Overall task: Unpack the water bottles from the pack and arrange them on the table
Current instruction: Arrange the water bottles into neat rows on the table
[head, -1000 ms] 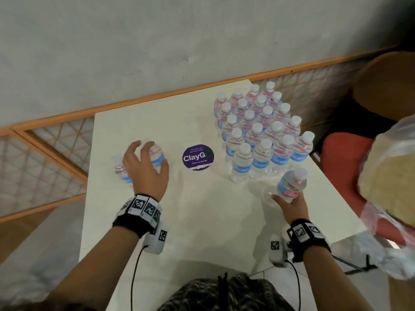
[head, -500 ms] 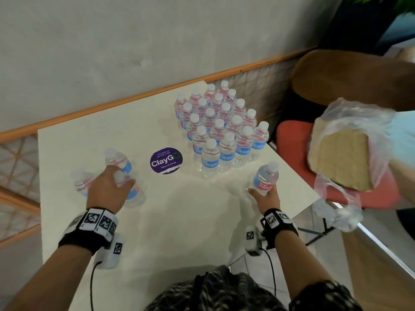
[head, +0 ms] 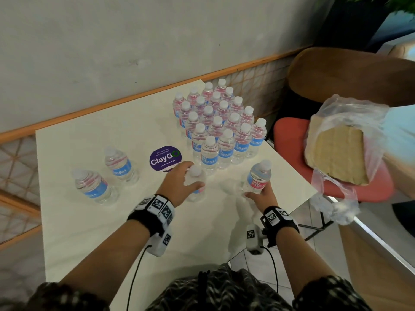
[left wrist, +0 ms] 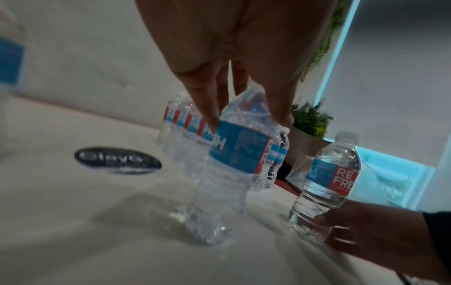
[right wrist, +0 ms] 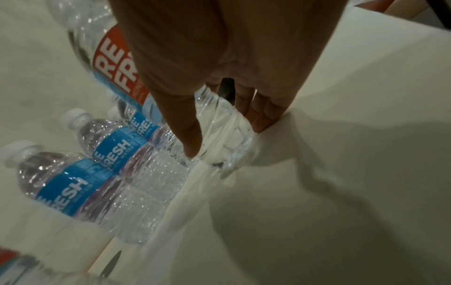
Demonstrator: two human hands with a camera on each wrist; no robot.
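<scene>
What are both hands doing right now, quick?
Left hand: grips a water bottle from above, by its shoulder.
Right hand: grips another water bottle near its base.

"REFRESH" on bottle labels [head: 210,158], "ClayGo", probably "Clean as you go", on round sticker [head: 165,158]

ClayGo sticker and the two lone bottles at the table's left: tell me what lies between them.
Nothing: in the head view only bare table separates the ClayGo sticker from the nearer lone bottle.

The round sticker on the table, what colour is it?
The round sticker is dark purple with white lettering and a green mark; the head view shows it best.
</scene>
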